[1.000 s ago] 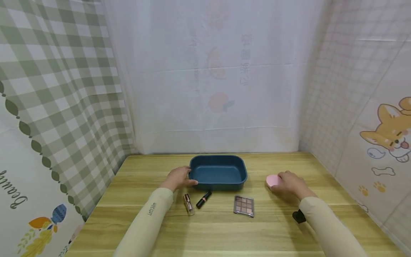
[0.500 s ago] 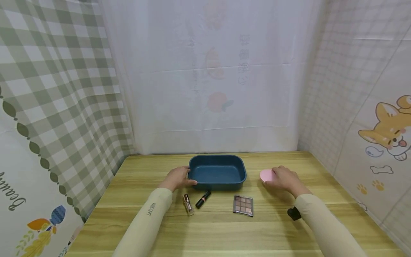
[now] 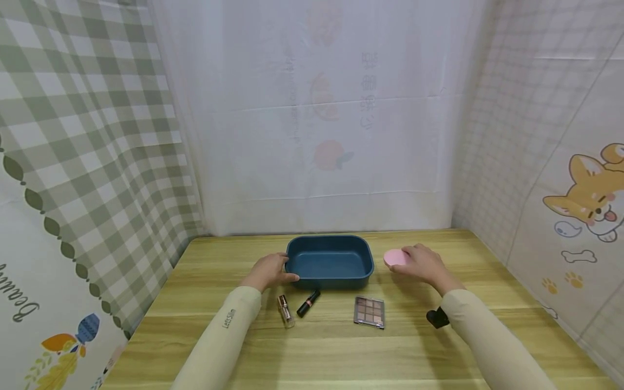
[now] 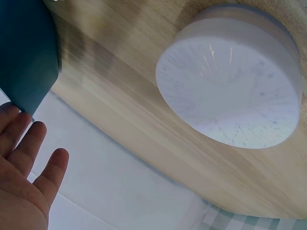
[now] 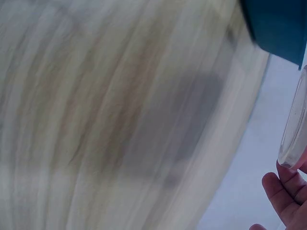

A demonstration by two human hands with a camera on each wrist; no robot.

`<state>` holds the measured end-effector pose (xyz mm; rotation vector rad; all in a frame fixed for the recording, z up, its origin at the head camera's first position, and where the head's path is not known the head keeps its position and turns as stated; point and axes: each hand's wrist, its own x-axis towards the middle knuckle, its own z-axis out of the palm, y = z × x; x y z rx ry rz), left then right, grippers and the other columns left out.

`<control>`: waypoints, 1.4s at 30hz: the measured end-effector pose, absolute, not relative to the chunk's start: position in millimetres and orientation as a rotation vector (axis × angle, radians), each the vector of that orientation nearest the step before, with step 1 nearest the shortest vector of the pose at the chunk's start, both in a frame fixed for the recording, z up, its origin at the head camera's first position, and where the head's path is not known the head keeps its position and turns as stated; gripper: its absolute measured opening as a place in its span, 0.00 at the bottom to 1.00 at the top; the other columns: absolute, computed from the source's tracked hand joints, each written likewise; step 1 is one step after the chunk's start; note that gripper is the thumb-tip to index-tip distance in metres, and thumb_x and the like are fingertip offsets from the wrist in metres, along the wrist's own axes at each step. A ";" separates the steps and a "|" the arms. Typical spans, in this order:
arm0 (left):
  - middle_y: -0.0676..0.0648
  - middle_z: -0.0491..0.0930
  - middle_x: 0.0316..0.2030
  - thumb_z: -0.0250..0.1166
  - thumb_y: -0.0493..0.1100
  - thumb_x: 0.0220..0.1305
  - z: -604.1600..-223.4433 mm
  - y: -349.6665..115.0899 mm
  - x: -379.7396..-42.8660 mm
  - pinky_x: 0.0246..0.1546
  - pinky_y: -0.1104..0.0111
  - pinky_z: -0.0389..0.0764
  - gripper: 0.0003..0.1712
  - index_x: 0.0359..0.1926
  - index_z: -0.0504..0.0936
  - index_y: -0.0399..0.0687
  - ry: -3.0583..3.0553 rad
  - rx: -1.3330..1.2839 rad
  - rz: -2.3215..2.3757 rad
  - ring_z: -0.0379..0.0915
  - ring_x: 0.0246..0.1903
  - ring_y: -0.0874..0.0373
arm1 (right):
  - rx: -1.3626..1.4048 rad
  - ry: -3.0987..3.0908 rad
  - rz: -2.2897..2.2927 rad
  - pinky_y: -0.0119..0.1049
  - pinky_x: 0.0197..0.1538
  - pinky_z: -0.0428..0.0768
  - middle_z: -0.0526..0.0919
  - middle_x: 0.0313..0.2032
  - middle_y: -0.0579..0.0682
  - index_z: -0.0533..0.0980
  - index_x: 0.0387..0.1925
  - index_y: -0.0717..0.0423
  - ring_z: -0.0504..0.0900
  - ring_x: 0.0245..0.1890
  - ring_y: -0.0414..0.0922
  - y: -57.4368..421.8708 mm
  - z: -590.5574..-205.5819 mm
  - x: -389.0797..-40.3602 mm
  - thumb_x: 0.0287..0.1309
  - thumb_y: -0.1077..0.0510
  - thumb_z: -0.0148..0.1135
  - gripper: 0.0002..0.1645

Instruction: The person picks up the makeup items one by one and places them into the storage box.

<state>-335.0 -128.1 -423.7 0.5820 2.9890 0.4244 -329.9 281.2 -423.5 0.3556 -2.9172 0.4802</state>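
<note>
My left hand [image 3: 267, 272] rests against the left end of a dark blue rectangular basin [image 3: 331, 284], its thumb by the near corner. In the left wrist view its fingers [image 4: 29, 149] are mostly straight and touch the basin's side. To the basin's right, my right hand [image 3: 423, 264] holds a round pink compact [image 3: 396, 258] between thumb and fingers. Only the compact's clear edge and a few fingertips [image 5: 274, 187] show in the right wrist view. A glossy tube with a brown cap [image 3: 286, 311], a black lipstick [image 3: 309, 303] and an eyeshadow palette [image 3: 369, 312] lie before the basin.
The wood-grain table [image 3: 322, 357] is bounded by a white curtain [image 3: 331, 211] behind, with checked and printed cloths at the sides. A pale round object [image 4: 230, 86] looms near the left wrist camera; its kind is unclear.
My right hand has moved left and slightly away from me with the pink compact, nearing the basin. The left hand and the things before the basin stay in place.
</note>
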 end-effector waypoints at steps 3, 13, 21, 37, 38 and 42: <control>0.38 0.72 0.64 0.70 0.58 0.62 -423.7 -127.5 -334.9 0.62 0.53 0.69 0.39 0.62 0.76 0.32 2.989 0.580 0.425 0.69 0.63 0.43 | 0.375 -2.914 0.472 0.51 0.38 0.74 0.81 0.41 0.62 0.79 0.51 0.69 0.77 0.41 0.55 277.2 -421.5 -331.4 0.48 0.36 0.69 0.43; 0.38 0.72 0.64 0.70 0.58 0.60 -426.4 -127.6 -336.5 0.62 0.53 0.69 0.40 0.63 0.75 0.33 2.983 0.567 0.457 0.69 0.63 0.43 | 0.428 -2.872 0.473 0.46 0.35 0.73 0.81 0.39 0.58 0.80 0.50 0.67 0.77 0.38 0.52 260.0 -419.6 -337.1 0.46 0.36 0.69 0.41; 0.35 0.74 0.62 0.67 0.55 0.65 -430.5 -131.5 -334.3 0.60 0.50 0.71 0.37 0.64 0.74 0.31 2.949 0.437 0.793 0.69 0.61 0.40 | 0.460 -2.850 0.473 0.51 0.39 0.74 0.82 0.44 0.61 0.80 0.51 0.65 0.78 0.42 0.55 246.2 -415.0 -339.5 0.48 0.35 0.69 0.41; 0.31 0.76 0.57 0.64 0.45 0.69 -436.2 -123.2 -336.8 0.54 0.48 0.76 0.26 0.58 0.77 0.27 2.828 0.082 1.201 0.73 0.57 0.37 | 0.530 -2.844 0.490 0.53 0.44 0.75 0.82 0.48 0.61 0.79 0.55 0.65 0.78 0.46 0.57 223.2 -412.0 -351.3 0.49 0.35 0.68 0.43; 0.32 0.77 0.56 0.64 0.45 0.69 -437.3 -123.1 -337.3 0.53 0.49 0.76 0.25 0.57 0.78 0.28 2.821 0.079 1.209 0.74 0.55 0.38 | 0.538 -2.841 0.486 0.51 0.43 0.75 0.82 0.47 0.60 0.79 0.55 0.65 0.79 0.45 0.56 221.2 -412.0 -351.8 0.49 0.35 0.68 0.43; 0.36 0.82 0.48 0.65 0.42 0.69 -440.3 -122.3 -338.3 0.46 0.52 0.80 0.19 0.51 0.83 0.30 2.810 0.069 1.242 0.79 0.47 0.43 | 0.575 -2.827 0.493 0.46 0.38 0.73 0.83 0.43 0.57 0.80 0.53 0.62 0.78 0.41 0.52 214.6 -411.6 -353.4 0.48 0.36 0.69 0.40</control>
